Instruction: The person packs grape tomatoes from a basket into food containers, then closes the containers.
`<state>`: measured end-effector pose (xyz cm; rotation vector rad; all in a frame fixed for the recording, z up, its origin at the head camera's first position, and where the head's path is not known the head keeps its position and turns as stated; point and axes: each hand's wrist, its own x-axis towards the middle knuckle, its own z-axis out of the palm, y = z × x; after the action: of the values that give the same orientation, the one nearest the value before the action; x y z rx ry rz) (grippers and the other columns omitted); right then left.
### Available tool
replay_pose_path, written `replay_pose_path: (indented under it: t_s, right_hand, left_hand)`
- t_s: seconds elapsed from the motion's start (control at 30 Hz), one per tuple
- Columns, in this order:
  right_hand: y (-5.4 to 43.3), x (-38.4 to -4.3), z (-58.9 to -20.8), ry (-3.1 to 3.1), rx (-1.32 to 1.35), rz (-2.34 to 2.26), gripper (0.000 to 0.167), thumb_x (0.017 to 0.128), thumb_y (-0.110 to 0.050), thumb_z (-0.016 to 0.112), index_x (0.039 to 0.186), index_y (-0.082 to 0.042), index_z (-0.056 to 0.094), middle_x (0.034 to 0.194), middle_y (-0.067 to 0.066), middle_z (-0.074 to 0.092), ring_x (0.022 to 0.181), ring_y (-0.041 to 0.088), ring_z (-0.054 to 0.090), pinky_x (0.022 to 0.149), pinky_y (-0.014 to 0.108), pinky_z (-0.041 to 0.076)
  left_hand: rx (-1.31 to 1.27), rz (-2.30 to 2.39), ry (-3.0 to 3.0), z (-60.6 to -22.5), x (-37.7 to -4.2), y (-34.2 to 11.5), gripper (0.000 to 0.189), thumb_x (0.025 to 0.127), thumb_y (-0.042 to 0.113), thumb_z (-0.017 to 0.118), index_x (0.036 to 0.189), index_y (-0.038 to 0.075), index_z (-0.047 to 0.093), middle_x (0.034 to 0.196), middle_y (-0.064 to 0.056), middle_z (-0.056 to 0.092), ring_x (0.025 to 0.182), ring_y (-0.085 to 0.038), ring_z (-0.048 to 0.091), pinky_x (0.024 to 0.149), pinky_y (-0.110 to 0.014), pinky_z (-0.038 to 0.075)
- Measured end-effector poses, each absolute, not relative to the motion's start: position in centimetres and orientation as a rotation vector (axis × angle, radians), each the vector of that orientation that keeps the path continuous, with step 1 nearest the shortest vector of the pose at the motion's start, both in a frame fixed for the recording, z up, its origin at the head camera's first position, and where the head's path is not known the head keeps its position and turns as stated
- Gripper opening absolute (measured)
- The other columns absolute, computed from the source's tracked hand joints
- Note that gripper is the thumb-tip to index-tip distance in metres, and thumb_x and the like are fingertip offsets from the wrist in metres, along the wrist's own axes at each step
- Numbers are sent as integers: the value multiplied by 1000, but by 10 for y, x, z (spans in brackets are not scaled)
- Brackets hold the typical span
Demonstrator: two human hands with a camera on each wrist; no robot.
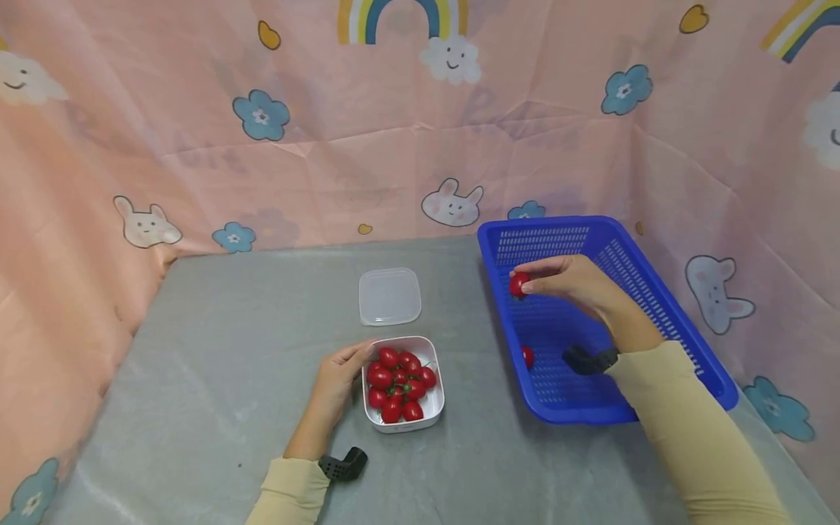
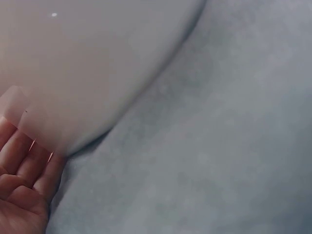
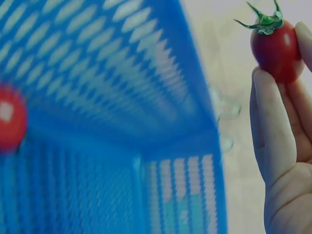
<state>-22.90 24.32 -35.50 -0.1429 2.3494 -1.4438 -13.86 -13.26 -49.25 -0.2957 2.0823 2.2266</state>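
Note:
In the head view, my left hand (image 1: 337,379) holds a white square container (image 1: 429,419) at its left corner. Its fingers (image 2: 46,175) lie against the outer wall in the left wrist view. Several red cherry tomatoes (image 1: 379,376) fill the container. Over the blue basket (image 1: 512,350), my right hand (image 1: 577,284) pinches one cherry tomato (image 3: 279,52) between fingertips and thumb, its green stem end upward in the right wrist view. Another cherry tomato (image 1: 528,356) lies inside the basket by its left wall.
A clear square lid (image 1: 390,297) lies on the grey tabletop (image 1: 262,343) behind the container. A pink patterned cloth (image 1: 367,175) hangs behind the table and along both sides. The basket's raised rim stands at the table's right.

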Motion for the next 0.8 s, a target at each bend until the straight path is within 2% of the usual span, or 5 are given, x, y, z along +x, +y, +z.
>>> replay_pose_path:
  t_s: [0.1,0.23,0.37,0.5,0.8]
  right_hand:
    - [227,-227,-349,2310,-198,-1507,53,86,-28,78,130,-1,64,107,-8,76,107,11,65,113,56,38]
    - [209,-226,-345,2299,-228,-1526,47,85,-23,79,126,-3,67,106,-11,74,107,11,64,105,40,49]
    - [192,-222,-344,2285,-228,-1535,44,84,-21,79,124,-4,69,117,1,72,113,21,58,95,30,53]
    - [175,-214,-345,2253,-239,-1555,43,83,-18,80,121,-3,70,123,11,69,117,26,55,94,31,52]
    - [136,-197,-345,2189,-275,-1566,40,80,-19,83,117,-7,74,114,5,75,113,22,62,102,44,46]
  left_hand:
    - [-305,2212,2094,-492,-139,-133,36,95,19,66,121,-6,68,118,-8,74,103,0,64,92,-20,51]
    - [-315,2195,2104,-491,-139,-134,36,95,20,66,121,-5,68,119,-9,73,103,0,64,94,-21,51]
    - [-321,2195,2106,-491,-139,-134,35,95,18,66,121,-6,67,118,-9,73,101,2,64,92,-20,51]
    - [-328,2201,2100,-491,-140,-134,34,95,16,65,120,-7,67,118,-10,74,101,2,64,91,-19,50]
    - [-313,2200,2103,-492,-139,-133,35,95,18,66,120,-6,68,116,-7,75,101,1,64,90,-19,51]
